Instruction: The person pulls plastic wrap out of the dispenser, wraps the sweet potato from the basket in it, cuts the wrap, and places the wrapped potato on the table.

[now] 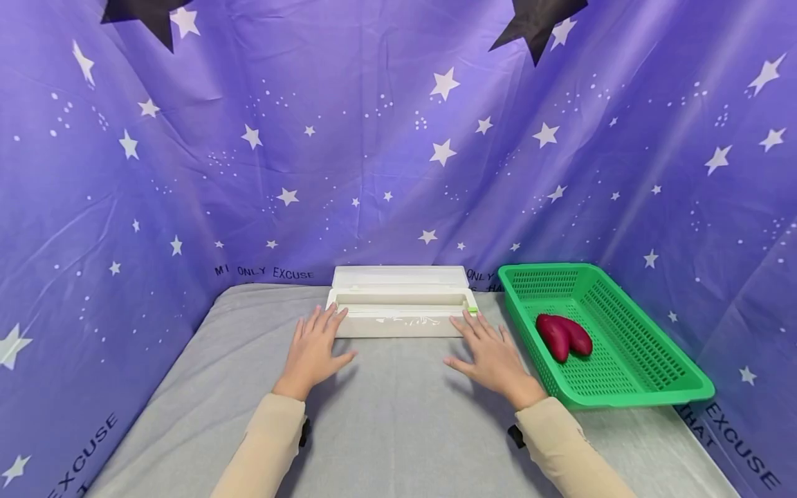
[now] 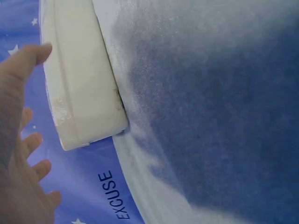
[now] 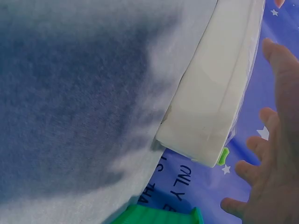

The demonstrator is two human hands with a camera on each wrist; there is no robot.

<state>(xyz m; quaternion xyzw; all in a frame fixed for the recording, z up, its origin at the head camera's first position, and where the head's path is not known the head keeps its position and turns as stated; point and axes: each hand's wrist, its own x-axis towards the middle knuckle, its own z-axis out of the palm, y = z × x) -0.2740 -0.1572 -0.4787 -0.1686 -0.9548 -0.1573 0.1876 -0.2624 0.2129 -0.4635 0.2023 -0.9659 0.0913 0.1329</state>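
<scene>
A long white box, which looks like a cling film dispenser, lies at the back of the table with its clear lid raised. Shiny film shows along its front, and a small green slider sits at its right end. My left hand, fingers spread, is at the box's left end. At the right end is my right hand, also with fingers spread. Both wrist views show loose, parted fingers with nothing held. Whether the fingertips touch the box, I cannot tell.
On the right stands a green plastic basket with two dark red sweet potatoes in it. Grey cloth covers the table. A purple star-print curtain hangs close behind and along both sides.
</scene>
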